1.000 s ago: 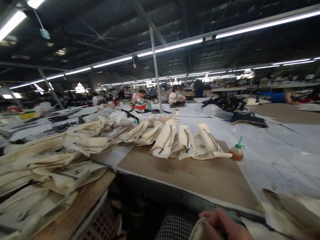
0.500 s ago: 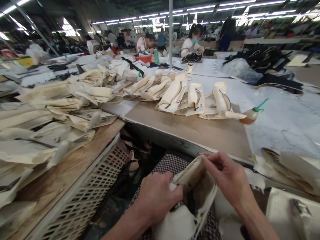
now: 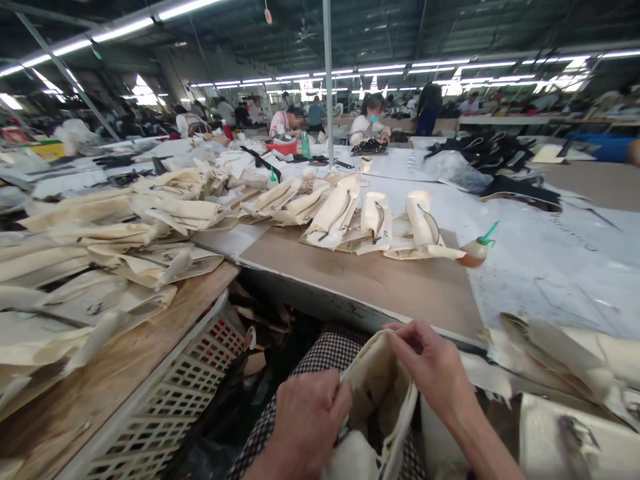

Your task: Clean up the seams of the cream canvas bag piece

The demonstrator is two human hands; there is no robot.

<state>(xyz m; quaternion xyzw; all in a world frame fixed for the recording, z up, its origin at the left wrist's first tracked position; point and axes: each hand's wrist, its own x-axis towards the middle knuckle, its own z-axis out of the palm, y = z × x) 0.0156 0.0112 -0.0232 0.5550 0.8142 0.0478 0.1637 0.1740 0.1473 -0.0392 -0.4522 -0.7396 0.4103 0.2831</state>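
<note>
A cream-coloured sewn piece, like an unfinished bag [image 3: 373, 373], rests over my lap with its mouth facing up. My left hand [image 3: 313, 407] grips its near left edge, fingers curled over the material. On the far right rim, my right hand [image 3: 425, 363] pinches the edge between thumb and fingers. The inside of the piece shows between both hands; its lower part runs out of the frame. Checked black-and-white cloth [image 3: 325, 353] lies beneath it on my lap.
Several similar cream pieces stand on the brown board [image 3: 380, 283], beside an oil bottle [image 3: 475, 252] with a green spout. More pieces cover the wooden table [image 3: 165, 313] at left. A white plastic basket [image 3: 175, 393] sits below it. People work further back.
The view has tilted up a little and turned right. Both hands keep their hold on the cream piece, whose mouth now looks a bit wider.
</note>
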